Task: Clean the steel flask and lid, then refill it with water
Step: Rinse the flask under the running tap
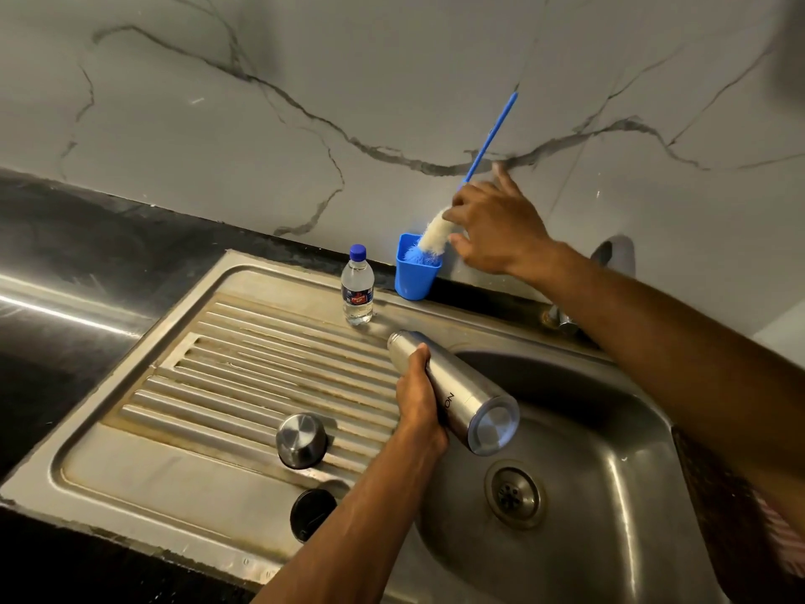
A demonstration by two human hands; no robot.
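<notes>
The flask (453, 392) lies tilted in the left hand (420, 401), over the near-left rim of the sink bowl (610, 451) where the bowl meets the ribbed draining board (261, 368). Its long axis runs from the narrow open neck, up and away toward the back wall, down to the flat base, which points toward me and to the right. The left hand's fingers are curled round the flask's middle, thumb lying along the top.

The bottle brush (435, 233) stands bristles-down in a blue cup (416, 272) at the back edge of the sink, against the wall, its thin blue handle slanting up and to the right. The right hand (492, 228) is at the brush, fingers loosely spread about the top of the white bristle head; whether they have closed on it I cannot tell. The flask's mouth points roughly toward the cup, so I judge the brush would only need lifting out and turning to meet the neck, and the right hand is plainly the nearer one for that.

The flask is brushed steel, smooth and cylindrical with a tapered shoulder. The steel lid (301, 440), a small domed cap, sits on the ribs near the front of the draining board, with a dark round piece (312, 514) just in front of it. A clear plastic water bottle (357, 289) with a blue cap stands beside the cup. The board is dull, stained metal.
</notes>
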